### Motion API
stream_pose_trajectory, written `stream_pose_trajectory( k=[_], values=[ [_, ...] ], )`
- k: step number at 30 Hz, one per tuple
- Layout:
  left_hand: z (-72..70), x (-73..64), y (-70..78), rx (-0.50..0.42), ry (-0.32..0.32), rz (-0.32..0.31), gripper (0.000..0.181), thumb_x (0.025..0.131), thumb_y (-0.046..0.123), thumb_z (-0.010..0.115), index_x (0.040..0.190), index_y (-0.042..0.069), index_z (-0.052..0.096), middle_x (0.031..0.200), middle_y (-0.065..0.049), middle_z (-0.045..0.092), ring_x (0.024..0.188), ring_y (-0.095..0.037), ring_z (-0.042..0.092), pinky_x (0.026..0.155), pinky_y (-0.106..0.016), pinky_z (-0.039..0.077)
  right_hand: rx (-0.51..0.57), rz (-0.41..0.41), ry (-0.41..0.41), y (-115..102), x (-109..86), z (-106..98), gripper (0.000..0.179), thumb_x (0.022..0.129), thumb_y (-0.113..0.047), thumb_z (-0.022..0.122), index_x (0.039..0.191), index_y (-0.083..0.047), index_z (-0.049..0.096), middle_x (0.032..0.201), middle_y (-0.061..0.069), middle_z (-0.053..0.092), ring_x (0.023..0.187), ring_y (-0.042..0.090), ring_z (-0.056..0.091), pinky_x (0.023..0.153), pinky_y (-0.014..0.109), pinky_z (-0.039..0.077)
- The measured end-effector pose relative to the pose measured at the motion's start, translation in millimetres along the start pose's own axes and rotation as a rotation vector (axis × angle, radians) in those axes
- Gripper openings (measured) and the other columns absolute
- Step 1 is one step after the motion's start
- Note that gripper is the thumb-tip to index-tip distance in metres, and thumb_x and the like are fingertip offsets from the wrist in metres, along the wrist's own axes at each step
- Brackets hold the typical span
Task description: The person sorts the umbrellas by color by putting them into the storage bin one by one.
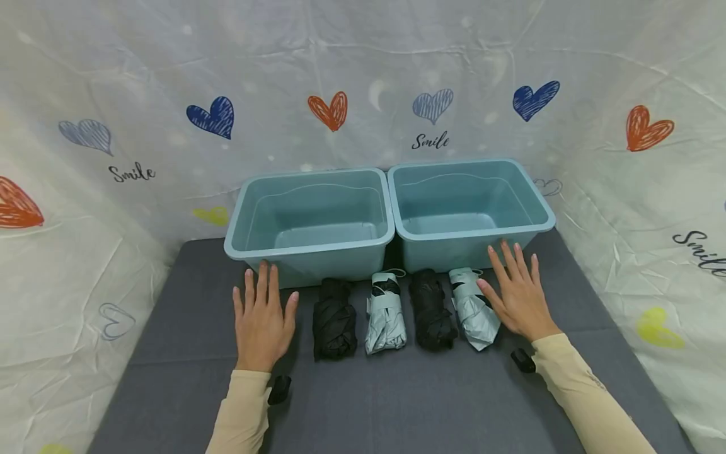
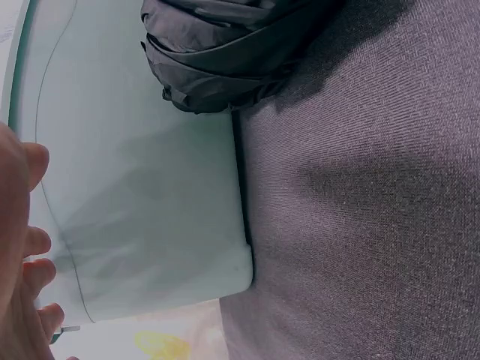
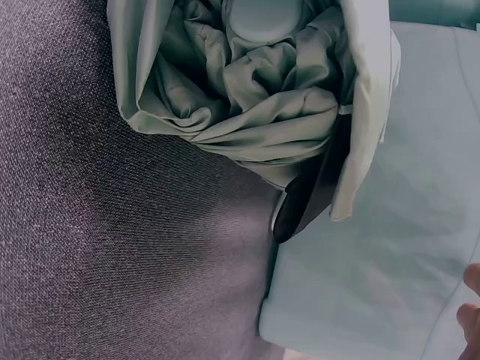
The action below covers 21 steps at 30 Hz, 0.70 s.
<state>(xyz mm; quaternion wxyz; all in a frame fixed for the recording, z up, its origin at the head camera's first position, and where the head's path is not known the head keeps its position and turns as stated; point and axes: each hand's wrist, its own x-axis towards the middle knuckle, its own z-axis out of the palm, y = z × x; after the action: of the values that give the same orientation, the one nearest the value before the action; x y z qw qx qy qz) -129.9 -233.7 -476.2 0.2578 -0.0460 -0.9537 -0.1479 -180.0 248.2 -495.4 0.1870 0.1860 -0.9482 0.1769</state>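
Four-fingered spread and flat, my left hand [image 1: 263, 328] holds nothing, left of a black folded umbrella [image 1: 334, 320] and before the left blue bin [image 1: 309, 255]. My right hand [image 1: 518, 296], also spread, is beside the rightmost silver folded umbrella [image 1: 475, 309]; whether the thumb touches it I cannot tell. Between these lie another silver umbrella [image 1: 386, 315] and another black one [image 1: 433, 310], all in a row. The left wrist view shows black fabric [image 2: 225, 52] near the bin wall. Bunched silvery fabric [image 3: 277, 112] fills the top of the right wrist view.
The right blue bin [image 1: 476, 246] stands beside the left one at the back of the grey cloth-covered table [image 1: 386, 410]. Behind and around them hangs a white sheet [image 1: 272, 75] printed with hearts. Dark wrist devices [image 1: 280, 389] show at both sleeves.
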Motion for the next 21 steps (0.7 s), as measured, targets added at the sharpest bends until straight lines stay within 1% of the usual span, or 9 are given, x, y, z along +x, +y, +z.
stream_pose_trajectory(
  k=[2, 5, 8, 11, 14, 16, 17, 19, 21],
  values=[
    [0.6, -0.1, 0.3, -0.002, 0.011, 0.007, 0.066, 0.105, 0.032, 0.057, 0.156, -0.002, 0.035, 0.161, -0.022, 0.031, 0.151, -0.042, 0.017, 0.115, -0.068, 0.013, 0.016, 0.002, 0.015, -1, -0.5, -1, 0.071, 0.107, -0.053, 0.044, 0.162, -0.011, 0.028, 0.164, 0.023, 0.022, 0.152, 0.044, 0.013, 0.119, 0.062, 0.001],
    [0.9, -0.8, 0.7, -0.012, 0.044, 0.018, 0.062, 0.102, 0.029, 0.062, 0.150, -0.004, 0.044, 0.155, -0.026, 0.040, 0.147, -0.045, 0.027, 0.114, -0.069, 0.018, 0.041, -0.001, 0.040, -1, -0.9, -3, 0.068, 0.106, -0.049, 0.048, 0.159, -0.008, 0.035, 0.160, 0.026, 0.031, 0.148, 0.047, 0.022, 0.119, 0.063, 0.006],
    [0.5, -1.6, 1.2, -0.029, 0.079, 0.027, 0.053, 0.098, 0.023, 0.067, 0.139, -0.008, 0.056, 0.142, -0.029, 0.052, 0.138, -0.048, 0.041, 0.109, -0.068, 0.028, 0.070, -0.012, 0.061, -2, 0.0, -6, 0.063, 0.106, -0.040, 0.055, 0.155, -0.004, 0.041, 0.151, 0.029, 0.042, 0.140, 0.049, 0.036, 0.115, 0.065, 0.018],
    [0.1, -2.1, 1.5, -0.064, 0.082, 0.012, 0.042, 0.096, 0.019, 0.070, 0.128, -0.009, 0.064, 0.127, -0.029, 0.061, 0.122, -0.049, 0.054, 0.097, -0.066, 0.041, 0.118, 0.022, 0.053, -3, -0.9, -9, 0.057, 0.104, -0.032, 0.060, 0.151, -0.002, 0.046, 0.141, 0.028, 0.050, 0.129, 0.048, 0.046, 0.105, 0.066, 0.033],
    [-0.4, -3.2, 1.2, -0.141, 0.058, -0.050, 0.034, 0.096, 0.017, 0.071, 0.120, -0.006, 0.069, 0.115, -0.027, 0.065, 0.106, -0.047, 0.061, 0.084, -0.064, 0.048, 0.183, 0.090, 0.014, -5, -2.5, -13, 0.052, 0.104, -0.028, 0.061, 0.148, -0.002, 0.049, 0.132, 0.026, 0.057, 0.121, 0.046, 0.052, 0.095, 0.065, 0.041],
    [-1.4, -3.7, -0.3, -0.240, 0.055, -0.118, 0.029, 0.096, 0.015, 0.071, 0.118, -0.004, 0.071, 0.111, -0.025, 0.067, 0.100, -0.045, 0.064, 0.080, -0.061, 0.051, 0.235, 0.128, -0.013, -6, -3.5, -15, 0.049, 0.104, -0.026, 0.061, 0.145, -0.002, 0.051, 0.127, 0.024, 0.059, 0.118, 0.045, 0.054, 0.092, 0.064, 0.043],
    [-2.2, -3.7, -1.6, -0.294, 0.065, -0.155, 0.027, 0.097, 0.014, 0.071, 0.117, -0.004, 0.071, 0.109, -0.024, 0.067, 0.098, -0.043, 0.064, 0.080, -0.060, 0.051, 0.264, 0.143, -0.025, -6, -3.7, -16, 0.048, 0.104, -0.025, 0.062, 0.144, -0.001, 0.052, 0.125, 0.024, 0.060, 0.116, 0.044, 0.056, 0.091, 0.063, 0.044],
    [-4.9, -2.2, -5.6, -0.404, 0.107, -0.235, 0.024, 0.098, 0.013, 0.070, 0.116, -0.003, 0.072, 0.107, -0.021, 0.068, 0.096, -0.036, 0.065, 0.081, -0.052, 0.053, 0.334, 0.170, -0.051, -5, -4.3, -17, 0.047, 0.103, -0.023, 0.063, 0.142, 0.000, 0.054, 0.122, 0.023, 0.061, 0.115, 0.043, 0.057, 0.092, 0.062, 0.046],
    [-8.9, 1.8, -10.7, -0.498, 0.182, -0.313, 0.024, 0.099, 0.013, 0.069, 0.116, -0.003, 0.072, 0.106, -0.019, 0.069, 0.094, -0.024, 0.065, 0.081, -0.039, 0.052, 0.408, 0.205, -0.082, -4, -5.3, -19, 0.048, 0.102, -0.023, 0.065, 0.143, 0.000, 0.054, 0.122, 0.023, 0.060, 0.115, 0.042, 0.058, 0.093, 0.060, 0.047]
  ],
)
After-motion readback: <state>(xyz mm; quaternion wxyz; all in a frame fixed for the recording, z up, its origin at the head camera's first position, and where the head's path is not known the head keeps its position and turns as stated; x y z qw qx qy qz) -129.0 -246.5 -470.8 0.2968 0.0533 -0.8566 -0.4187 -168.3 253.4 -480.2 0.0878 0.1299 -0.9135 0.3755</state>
